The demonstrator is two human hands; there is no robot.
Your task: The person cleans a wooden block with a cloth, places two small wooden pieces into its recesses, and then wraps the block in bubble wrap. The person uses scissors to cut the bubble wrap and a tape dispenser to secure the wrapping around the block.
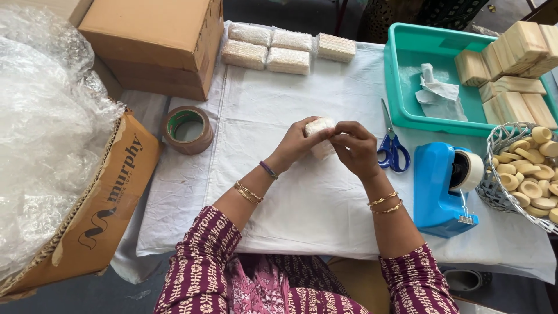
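Wrapping step, by the look of it: left hand (295, 142) and right hand (356, 148), both grips clamped on a small bubble-wrapped block (319, 129), held over the white cloth on the worktop (290, 192), left of the blue tape dispenser (444, 189). Next likely needs tape; film is soft, block rigid and rectangular.

Tape roll (188, 129) left of hands, scissors (392, 148) and dispenser (444, 189) right
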